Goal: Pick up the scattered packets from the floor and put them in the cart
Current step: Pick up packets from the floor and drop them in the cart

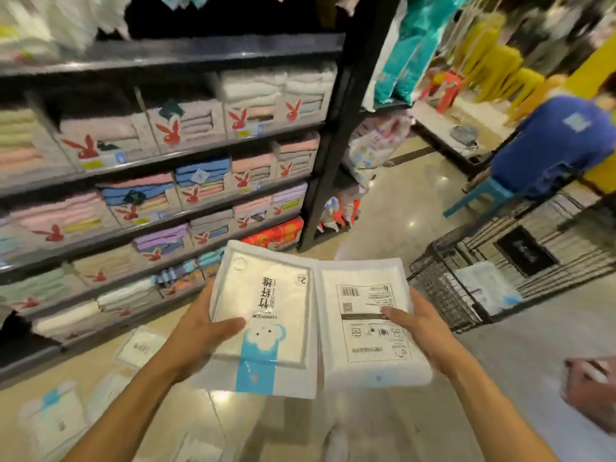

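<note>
Nearest me, low on the left, a floor packet (50, 418) lies flat on the tiles, blurred, with a blue strip showing. A second floor packet (141, 345) lies farther along, just in front of the bottom shelf. I judge the job partway done: at least these two are left to gather, and a pale shape at the near edge may be another, too smeared to tell.

My left hand (200, 331) grips the front-side packet (266, 311), thumb across its top face and fingers underneath. My right hand (416, 328) grips the label-side packet (366, 321) the same way. The two sit edge to edge in the air, above the floor. Both are flat white plastic pouches. The left one shows a clear window, a blue strip and a cloud-like cartoon; the right one shows a barcode and printed panels.

Farther right stands the wire cart (440, 288), with a carted packet (483, 288) already inside. Shelves of folded towels (186, 191) fill the far left.
</note>
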Motion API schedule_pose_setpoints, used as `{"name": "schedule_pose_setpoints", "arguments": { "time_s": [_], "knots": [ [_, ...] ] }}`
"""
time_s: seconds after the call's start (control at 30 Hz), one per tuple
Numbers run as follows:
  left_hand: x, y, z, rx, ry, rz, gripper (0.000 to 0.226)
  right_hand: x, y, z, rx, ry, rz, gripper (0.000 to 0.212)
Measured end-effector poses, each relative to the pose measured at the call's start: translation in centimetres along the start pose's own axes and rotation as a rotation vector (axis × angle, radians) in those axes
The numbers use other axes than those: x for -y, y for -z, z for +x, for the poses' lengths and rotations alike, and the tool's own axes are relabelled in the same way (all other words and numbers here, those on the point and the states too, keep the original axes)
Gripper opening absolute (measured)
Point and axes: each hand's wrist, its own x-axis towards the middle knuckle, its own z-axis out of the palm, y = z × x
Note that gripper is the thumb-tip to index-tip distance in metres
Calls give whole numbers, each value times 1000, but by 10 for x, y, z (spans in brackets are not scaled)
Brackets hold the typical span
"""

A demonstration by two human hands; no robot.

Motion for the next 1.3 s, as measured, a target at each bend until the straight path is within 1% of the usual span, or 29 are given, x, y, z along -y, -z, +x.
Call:
{"name": "schedule_pose_setpoints", "arguments": {
  "time_s": [0.1,0.23,0.33,0.37,0.43,0.47,0.57,0.63,0.73,0.87,0.93,1.0,1.2,1.3],
  "knots": [
    [-42,-75,15,183,1,-36,76,6,76,-56,-187,48,111,40],
    [-79,-188,32,293,-57,33,75,-3,177,-119,-397,66,218,51],
    [-88,-275,42,385,-126,122,70,-23,251,-156,-528,113,263,64],
    [-90,-303,44,406,-137,139,70,-28,273,-169,-548,127,277,59],
    [-89,-360,46,449,-133,165,71,-38,316,-192,-584,157,294,39],
    [-87,-388,46,472,-123,170,70,-44,339,-203,-612,157,298,35],
    [-82,-466,44,496,-110,204,61,-61,407,-229,-616,189,305,38],
    [-75,-515,40,509,-98,224,54,-75,449,-242,-655,195,317,41],
    [-62,-579,38,481,-99,237,48,-90,507,-254,-665,221,326,42],
    [-48,-638,60,426,-67,282,49,-111,574,-248,-644,185,325,46],
    [-45,-662,80,398,-54,301,55,-114,606,-235,-642,162,336,47],
    [-41,-686,102,369,-48,304,54,-111,634,-214,-639,151,315,45],
    [-31,-751,193,328,-48,244,53,-73,721,-114,-593,123,287,38],
    [-31,-777,233,313,-42,226,57,-52,756,-68,-571,95,235,34]
  ]
}}
